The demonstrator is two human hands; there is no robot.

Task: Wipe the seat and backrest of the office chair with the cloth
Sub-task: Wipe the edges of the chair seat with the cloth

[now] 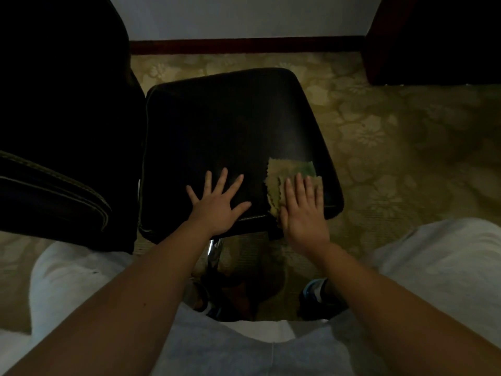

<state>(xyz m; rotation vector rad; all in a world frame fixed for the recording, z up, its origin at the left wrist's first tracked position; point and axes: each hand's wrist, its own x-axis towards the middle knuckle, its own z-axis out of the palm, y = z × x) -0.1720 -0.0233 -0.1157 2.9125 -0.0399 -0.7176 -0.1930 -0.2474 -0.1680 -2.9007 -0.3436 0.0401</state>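
The office chair's black leather seat fills the middle of the view. Its black backrest, with pale stitching, rises at the left. A yellow-green cloth with zigzag edges lies on the seat's near right corner. My right hand presses flat on the cloth, fingers straight and together. My left hand rests on the bare seat beside it with fingers spread wide, close to the seat's front edge.
The chair's chrome column shows below the seat, between my pale trousers. A patterned beige carpet surrounds the chair. A dark wooden furniture piece stands at the back right, and a white wall with a dark skirting board runs behind.
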